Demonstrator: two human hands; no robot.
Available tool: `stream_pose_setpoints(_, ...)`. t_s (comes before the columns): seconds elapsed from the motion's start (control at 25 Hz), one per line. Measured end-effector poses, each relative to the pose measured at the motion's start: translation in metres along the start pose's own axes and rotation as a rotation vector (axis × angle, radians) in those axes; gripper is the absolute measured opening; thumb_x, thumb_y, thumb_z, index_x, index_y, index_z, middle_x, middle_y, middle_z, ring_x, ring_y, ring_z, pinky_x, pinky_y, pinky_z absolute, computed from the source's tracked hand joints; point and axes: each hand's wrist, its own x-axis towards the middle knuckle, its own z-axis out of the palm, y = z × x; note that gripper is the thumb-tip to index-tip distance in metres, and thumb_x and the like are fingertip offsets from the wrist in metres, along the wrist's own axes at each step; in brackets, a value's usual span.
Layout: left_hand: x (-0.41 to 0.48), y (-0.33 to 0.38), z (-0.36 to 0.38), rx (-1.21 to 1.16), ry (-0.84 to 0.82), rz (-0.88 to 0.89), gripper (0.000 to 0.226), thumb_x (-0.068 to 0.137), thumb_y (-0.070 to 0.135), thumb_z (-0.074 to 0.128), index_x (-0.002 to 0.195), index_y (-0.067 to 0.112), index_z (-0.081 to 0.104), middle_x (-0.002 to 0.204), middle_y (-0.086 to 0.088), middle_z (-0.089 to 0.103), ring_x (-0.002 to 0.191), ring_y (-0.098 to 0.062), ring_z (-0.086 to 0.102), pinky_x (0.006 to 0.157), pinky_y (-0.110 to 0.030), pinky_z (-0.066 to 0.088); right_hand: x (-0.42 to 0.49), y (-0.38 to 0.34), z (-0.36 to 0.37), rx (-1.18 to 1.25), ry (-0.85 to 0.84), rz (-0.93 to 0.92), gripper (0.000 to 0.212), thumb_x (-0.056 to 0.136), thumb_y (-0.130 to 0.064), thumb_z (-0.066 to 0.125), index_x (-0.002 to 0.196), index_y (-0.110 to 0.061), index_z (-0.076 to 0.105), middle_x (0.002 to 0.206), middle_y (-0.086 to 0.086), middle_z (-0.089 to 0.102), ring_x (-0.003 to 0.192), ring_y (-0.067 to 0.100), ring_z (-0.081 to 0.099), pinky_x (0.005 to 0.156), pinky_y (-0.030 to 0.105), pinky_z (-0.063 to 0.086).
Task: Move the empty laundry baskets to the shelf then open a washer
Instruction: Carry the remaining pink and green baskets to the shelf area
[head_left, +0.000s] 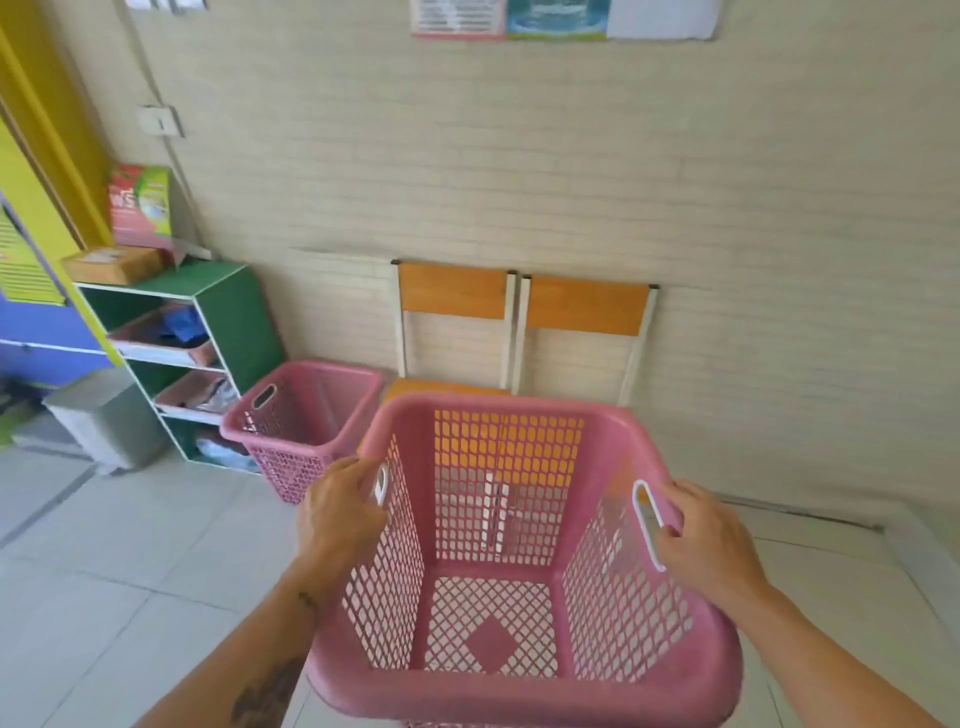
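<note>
Both hands closed on one empty pink perforated plastic laundry basket (498, 561), carried in front of the body above the pale tiled floor (130, 561): left hand (340, 512) wrapped over the rim at the white-edged handle slot, right hand (711, 540) hooked through the opposite slot. Nothing inside; floor visible through the lattice bottom.

Second pink perforated basket (304, 423) standing on the floor ahead and to the left, just beside the green and white open shelf unit (228, 317). Two orange-backed, white-framed chairs (524, 312) against the cream wall, directly behind the carried basket.

Likely snags from here:
- Shelf compartments already holding trays and bundled items, so little room apparent; forcing a basket in could dislodge those.
- Second basket sitting in the path to the shelf; clipping it with the carried one quite possible.
- Chairs close behind; a wide swing leftward could catch a frame.
- No washer in view.
</note>
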Motion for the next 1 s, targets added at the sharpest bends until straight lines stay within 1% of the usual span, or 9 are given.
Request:
stream_pose_setpoints(0.08, 0.021, -0.041, -0.029, 0.036, 0.049, -0.059, 0.030, 0.071, 0.005, 0.061, 0.093, 0.024, 0.069, 0.083, 0.010, 0.058, 0.069, -0.018, 0.058, 0.053, -0.027, 0.034, 0.029, -0.055, 0.025, 0.006, -0.004, -0.081, 0.052, 0.075, -0.013, 0.061, 0.126, -0.020, 0.060, 0.133, 0.001, 0.058, 0.109, 0.028, 0.061, 0.085, 0.037, 0.050)
stream_pose_setpoints(0.16, 0.042, -0.076, -0.051, 0.083, 0.105, -0.093, 0.039, 0.070, 0.002, 0.058, 0.100, 0.024, 0.069, 0.089, 0.011, 0.060, 0.070, -0.016, 0.056, 0.055, -0.027, 0.038, 0.061, -0.105, 0.048, 0.011, -0.019, -0.146, 0.058, 0.077, -0.012, 0.061, 0.134, -0.015, 0.055, 0.146, 0.002, 0.049, 0.125, 0.027, 0.054, 0.098, 0.038, 0.046)
stream_pose_setpoints(0.28, 0.084, -0.122, -0.077, 0.154, 0.158, -0.138, 0.041, 0.065, 0.002, 0.054, 0.098, 0.022, 0.068, 0.093, 0.010, 0.061, 0.075, -0.022, 0.059, 0.060, -0.035, 0.047, 0.113, -0.173, 0.081, 0.036, -0.057, -0.226, 0.061, 0.078, -0.012, 0.059, 0.138, -0.014, 0.051, 0.150, 0.001, 0.045, 0.130, 0.026, 0.050, 0.100, 0.037, 0.044)
stream_pose_setpoints(0.52, 0.220, -0.177, -0.117, 0.283, 0.249, -0.144, 0.032, 0.066, -0.001, 0.054, 0.094, 0.014, 0.059, 0.085, 0.007, 0.058, 0.070, -0.026, 0.056, 0.055, -0.030, 0.033, 0.239, -0.287, 0.134, 0.117, -0.052, -0.316, 0.059, 0.074, -0.011, 0.061, 0.133, -0.008, 0.056, 0.140, 0.007, 0.056, 0.122, 0.029, 0.056, 0.100, 0.039, 0.045)
stream_pose_setpoints(0.64, 0.293, -0.191, -0.139, 0.351, 0.279, -0.104, 0.022, 0.072, 0.009, 0.061, 0.091, 0.019, 0.057, 0.075, 0.007, 0.053, 0.068, -0.025, 0.055, 0.054, -0.032, 0.037, 0.297, -0.341, 0.139, 0.140, -0.034, -0.353, 0.048, 0.075, -0.009, 0.059, 0.123, -0.008, 0.059, 0.129, 0.009, 0.060, 0.108, 0.034, 0.061, 0.089, 0.043, 0.051)
stream_pose_setpoints(0.72, 0.337, -0.198, -0.155, 0.367, 0.295, -0.061, 0.020, 0.072, 0.014, 0.064, 0.090, 0.020, 0.056, 0.071, 0.006, 0.051, 0.066, -0.026, 0.056, 0.055, -0.034, 0.042, 0.332, -0.374, 0.142, 0.169, -0.019, -0.353, 0.047, 0.076, -0.008, 0.059, 0.123, -0.006, 0.059, 0.131, 0.010, 0.059, 0.111, 0.035, 0.059, 0.091, 0.043, 0.049)
stream_pose_setpoints(0.8, 0.379, -0.203, -0.165, 0.377, 0.293, -0.038, 0.021, 0.073, 0.015, 0.062, 0.093, 0.019, 0.056, 0.076, 0.003, 0.054, 0.068, -0.030, 0.057, 0.057, -0.040, 0.047, 0.364, -0.401, 0.149, 0.174, -0.002, -0.359, 0.048, 0.077, -0.010, 0.058, 0.124, -0.006, 0.058, 0.136, 0.009, 0.057, 0.117, 0.034, 0.057, 0.095, 0.043, 0.047)
stream_pose_setpoints(0.88, 0.423, -0.212, -0.171, 0.372, 0.293, -0.028, 0.022, 0.073, 0.013, 0.058, 0.095, 0.017, 0.057, 0.082, 0.000, 0.057, 0.069, -0.031, 0.055, 0.058, -0.040, 0.045, 0.393, -0.426, 0.159, 0.187, 0.033, -0.344, 0.045, 0.080, -0.016, 0.055, 0.123, -0.005, 0.059, 0.137, 0.008, 0.056, 0.118, 0.034, 0.056, 0.095, 0.042, 0.046)
stream_pose_setpoints(1.0, 0.491, -0.233, -0.170, 0.339, 0.288, 0.013, 0.010, 0.076, 0.012, 0.056, 0.084, 0.015, 0.052, 0.082, -0.003, 0.056, 0.069, -0.028, 0.052, 0.059, -0.038, 0.042, 0.424, -0.460, 0.171, 0.202, 0.102, -0.295, 0.044, 0.080, -0.027, 0.049, 0.115, -0.002, 0.062, 0.128, 0.012, 0.060, 0.113, 0.035, 0.059, 0.092, 0.043, 0.049)
